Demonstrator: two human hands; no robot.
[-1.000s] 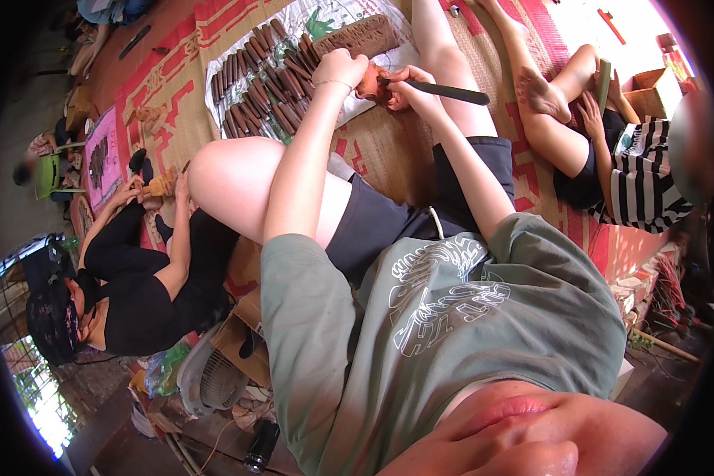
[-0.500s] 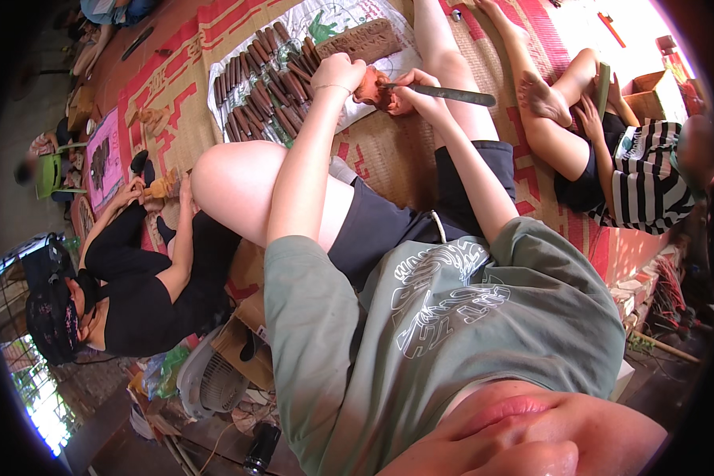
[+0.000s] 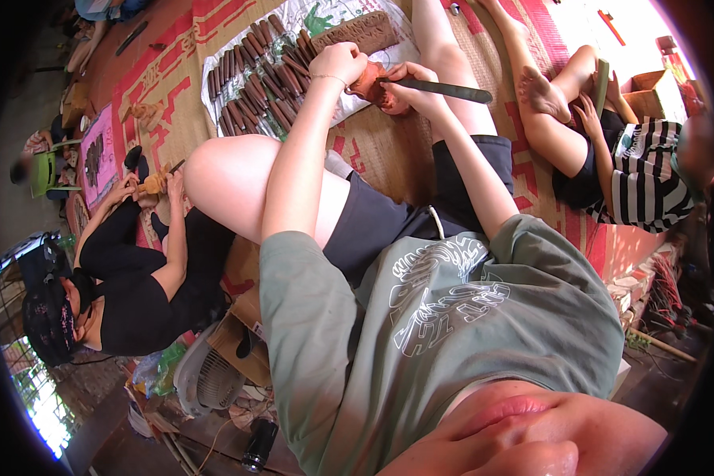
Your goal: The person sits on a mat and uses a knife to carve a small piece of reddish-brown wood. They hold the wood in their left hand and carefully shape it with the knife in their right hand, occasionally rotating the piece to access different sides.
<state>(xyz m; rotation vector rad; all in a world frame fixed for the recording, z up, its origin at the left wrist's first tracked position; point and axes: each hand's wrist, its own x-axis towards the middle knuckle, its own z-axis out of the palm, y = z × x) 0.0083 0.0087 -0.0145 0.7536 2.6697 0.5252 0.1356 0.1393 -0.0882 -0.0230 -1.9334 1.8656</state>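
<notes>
A reddish-brown wood carving is held over the mat between my knees. Closed around its upper left side is my left hand, its fingertips partly hidden. My right hand grips a long, flat, dark file-like tool. The tool's rounded end points right, and its other end reaches the carving. Fingers of my right hand are also against the carving's right side, so the exact contact is hard to see.
Beyond my hands, a white cloth bears several brown-handled tools and a carved brown block. A person in black at left holds a yellowish carving. Another in stripes sits right, near a wooden box.
The whole view has shifted slightly, moving things a little left. The carving has turned slightly in my hands. A dark tool now shows in the left person's hand.
</notes>
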